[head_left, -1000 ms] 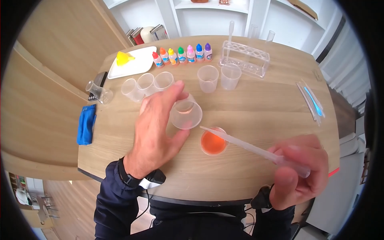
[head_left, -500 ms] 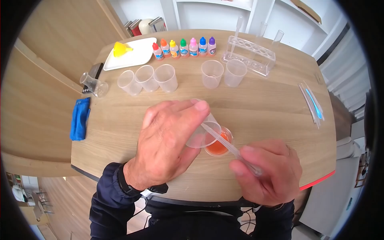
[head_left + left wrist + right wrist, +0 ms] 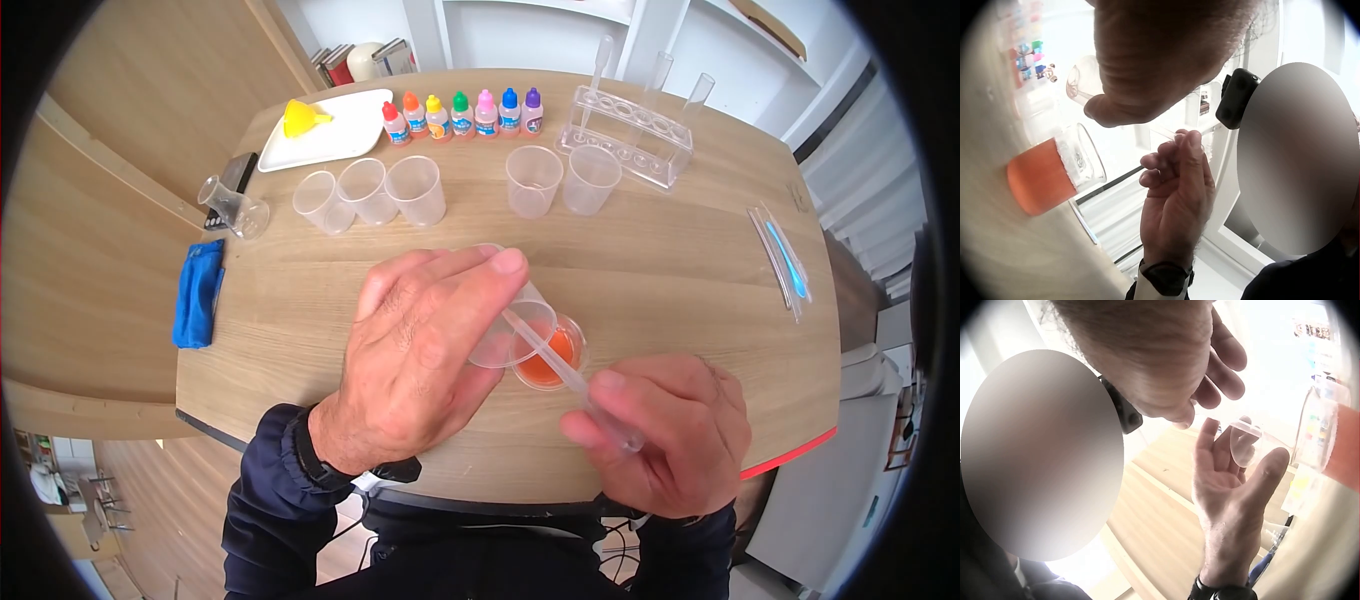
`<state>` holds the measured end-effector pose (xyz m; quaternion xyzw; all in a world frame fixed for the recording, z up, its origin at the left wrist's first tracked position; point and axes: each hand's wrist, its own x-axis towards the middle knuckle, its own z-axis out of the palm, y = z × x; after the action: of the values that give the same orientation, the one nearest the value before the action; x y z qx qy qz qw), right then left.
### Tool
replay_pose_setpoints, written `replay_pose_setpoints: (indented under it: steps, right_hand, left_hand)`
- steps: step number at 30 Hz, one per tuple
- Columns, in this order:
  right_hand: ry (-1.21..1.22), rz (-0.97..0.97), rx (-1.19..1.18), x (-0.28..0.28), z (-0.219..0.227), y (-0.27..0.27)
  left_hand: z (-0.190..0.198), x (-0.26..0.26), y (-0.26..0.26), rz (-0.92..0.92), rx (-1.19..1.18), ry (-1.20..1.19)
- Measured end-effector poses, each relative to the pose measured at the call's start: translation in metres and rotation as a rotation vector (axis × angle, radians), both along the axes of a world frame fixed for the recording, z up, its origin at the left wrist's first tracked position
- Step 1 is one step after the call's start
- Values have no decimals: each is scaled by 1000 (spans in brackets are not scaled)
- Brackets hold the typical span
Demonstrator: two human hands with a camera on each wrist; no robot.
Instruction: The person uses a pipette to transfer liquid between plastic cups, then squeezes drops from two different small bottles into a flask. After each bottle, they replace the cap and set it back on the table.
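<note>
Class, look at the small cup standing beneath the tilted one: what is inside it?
The small cup holds orange liquid. The pipette crosses over it, and the tilted cup in the left hand covers part of its rim.

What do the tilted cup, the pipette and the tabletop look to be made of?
Cup in the left hand: thin clear plastic, probably; you see the orange liquid through its wall. Pipette in the right hand: translucent, milky, likely soft plastic. Table: pale wood grain, matt, maybe laminate; can't tell.
</note>
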<state>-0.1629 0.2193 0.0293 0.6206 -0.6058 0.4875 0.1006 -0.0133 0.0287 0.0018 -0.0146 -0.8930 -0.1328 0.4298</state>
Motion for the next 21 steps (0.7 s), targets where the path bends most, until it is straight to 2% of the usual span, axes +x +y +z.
replay_pose_setpoints:
  steps: [21]
  right_hand:
    - [4,-5,0,0,1,-1]
  left_hand:
    - [-1,6,-3,-7,-4,-89]
